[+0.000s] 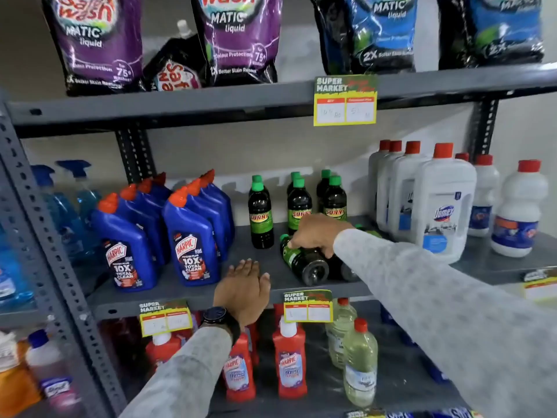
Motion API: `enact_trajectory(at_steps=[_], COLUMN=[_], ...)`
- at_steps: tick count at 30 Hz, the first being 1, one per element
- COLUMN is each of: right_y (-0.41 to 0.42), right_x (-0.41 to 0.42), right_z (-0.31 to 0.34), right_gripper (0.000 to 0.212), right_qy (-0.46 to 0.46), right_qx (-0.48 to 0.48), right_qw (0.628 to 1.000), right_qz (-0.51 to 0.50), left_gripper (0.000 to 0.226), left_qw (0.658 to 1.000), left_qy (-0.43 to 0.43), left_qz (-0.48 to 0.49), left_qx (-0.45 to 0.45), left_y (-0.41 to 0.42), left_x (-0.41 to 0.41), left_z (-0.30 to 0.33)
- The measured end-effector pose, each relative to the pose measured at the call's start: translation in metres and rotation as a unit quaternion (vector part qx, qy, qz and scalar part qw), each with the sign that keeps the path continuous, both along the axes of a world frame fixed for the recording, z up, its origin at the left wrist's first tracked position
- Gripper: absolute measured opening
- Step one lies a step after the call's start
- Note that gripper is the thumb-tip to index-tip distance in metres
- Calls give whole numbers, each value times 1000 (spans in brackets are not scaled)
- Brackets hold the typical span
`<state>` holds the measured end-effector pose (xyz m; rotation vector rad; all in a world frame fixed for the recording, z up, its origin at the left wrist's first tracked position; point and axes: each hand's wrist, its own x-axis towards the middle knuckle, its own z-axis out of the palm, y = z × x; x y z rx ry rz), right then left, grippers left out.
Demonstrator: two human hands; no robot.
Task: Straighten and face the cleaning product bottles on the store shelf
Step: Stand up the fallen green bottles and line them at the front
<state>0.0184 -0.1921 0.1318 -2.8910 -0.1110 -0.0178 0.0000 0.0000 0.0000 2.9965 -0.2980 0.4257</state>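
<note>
On the middle shelf (256,291), several dark Sunny bottles with green caps (261,212) stand upright. Two or three more lie on their sides near the front edge. My right hand (318,233) grips one fallen Sunny bottle (304,262) from above, near its neck. My left hand (244,289) rests flat on the shelf's front edge, fingers together, holding nothing. Blue Harpic bottles (190,236) stand in two rows to the left. White Domex bottles (443,206) with red caps stand to the right.
Blue spray bottles (75,200) stand at the far left. Purple and blue Safewash pouches (241,40) fill the top shelf, one small pouch tipped over. Red Harpic bottles (291,363) and pale liquid bottles (360,366) stand on the shelf below. Price tags (345,101) hang on the shelf edges.
</note>
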Motion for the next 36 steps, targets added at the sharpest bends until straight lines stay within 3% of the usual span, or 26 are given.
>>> enact_trajectory(at_steps=[3, 7, 10, 15, 18, 23, 30, 36], right_y=[4, 9, 12, 13, 7, -5, 7, 11], right_x=[10, 19, 23, 19, 10, -3, -14, -9], right_z=[4, 3, 0, -5, 12, 22, -53, -99], right_gripper=[56, 83, 78, 50, 43, 55, 62, 61], right_qy=[73, 123, 140, 134, 92, -49, -235, -274], right_qx=[-59, -17, 13, 108, 201, 328, 359, 374], right_qw=[996, 992, 989, 983, 975, 943, 903, 886], right_qz=[-9, -28, -43, -58, -33, 9, 9, 19], left_gripper=[62, 63, 62, 59, 59, 61, 57, 58], left_qw=[1000, 999, 999, 999, 999, 1000, 999, 998], left_qy=[-20, -32, -33, -48, -34, -12, -44, -56], left_qz=[4, 6, 12, 16, 19, 20, 12, 13], left_qx=[-4, -10, -4, -15, -6, -12, 0, 0], left_y=[2, -1, 0, 0, -1, -3, 0, 0], left_x=[4, 4, 3, -2, -3, 0, -1, 5], left_z=[-3, -5, -4, -5, -3, 0, -5, -9])
